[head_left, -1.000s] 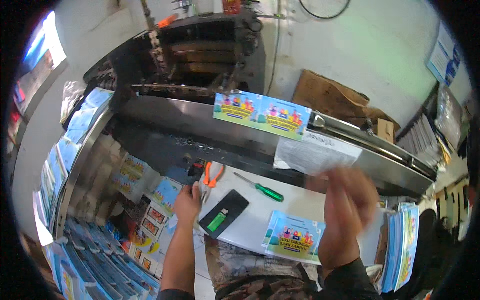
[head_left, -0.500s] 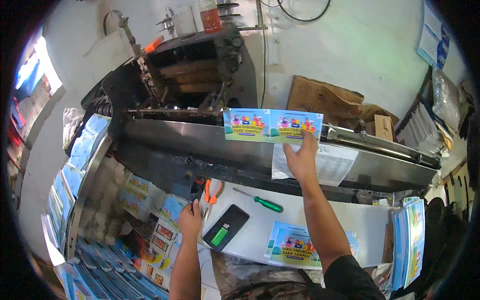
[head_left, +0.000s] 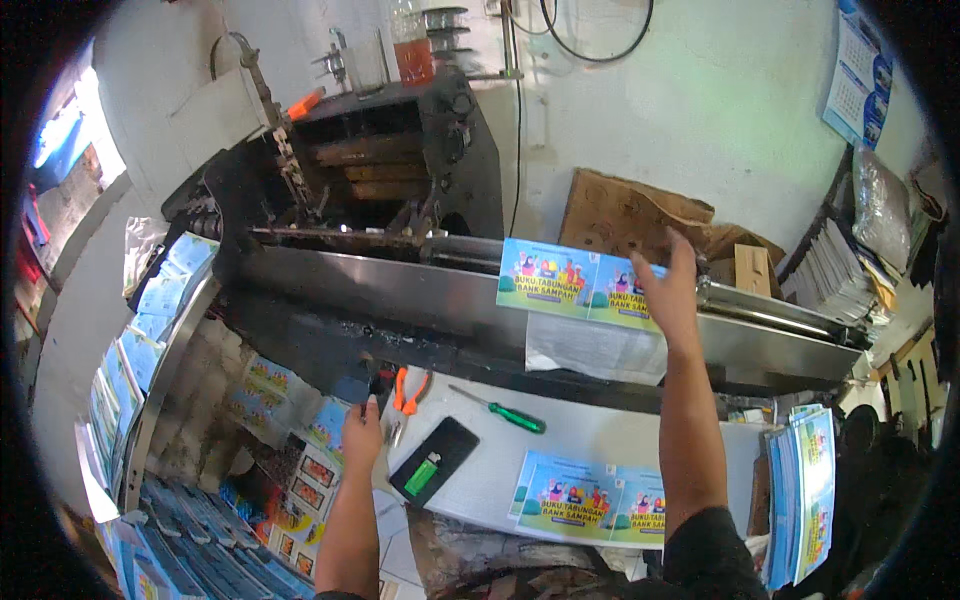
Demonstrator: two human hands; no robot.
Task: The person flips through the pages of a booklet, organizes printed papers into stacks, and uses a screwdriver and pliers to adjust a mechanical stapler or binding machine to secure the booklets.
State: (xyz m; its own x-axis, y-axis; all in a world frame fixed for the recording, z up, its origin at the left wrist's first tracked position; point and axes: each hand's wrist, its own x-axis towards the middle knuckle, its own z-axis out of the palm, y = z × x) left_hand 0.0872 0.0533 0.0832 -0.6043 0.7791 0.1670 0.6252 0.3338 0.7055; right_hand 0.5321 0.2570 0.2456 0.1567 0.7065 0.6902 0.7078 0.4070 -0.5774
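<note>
My right hand (head_left: 672, 300) grips the upper right of a bright blue and yellow printed booklet (head_left: 545, 278), its thumb and fingers at the top edge. The booklet lies over the metal rail of a stitching machine (head_left: 360, 290), draped down its front side. Under it hangs a white sheet of paper (head_left: 590, 350). Lower left, my left hand (head_left: 362, 435) is closed around a small dark part in front of the machine, whose kind I cannot make out. Beside this hand are orange-handled pliers (head_left: 408, 392) and a black phone (head_left: 437, 460) with a green lighter (head_left: 422, 474) on it.
A green screwdriver (head_left: 515, 415) and more printed covers (head_left: 570, 500) lie on the white tabletop (head_left: 470, 500). Booklet stacks stand at the right (head_left: 805, 500) and lower left (head_left: 190, 520). Cardboard (head_left: 610, 215) leans behind the rail.
My right hand and the booklet have moved right along the rail, and the hand now sits nearer the top edge. My left hand stays by the dark part.
</note>
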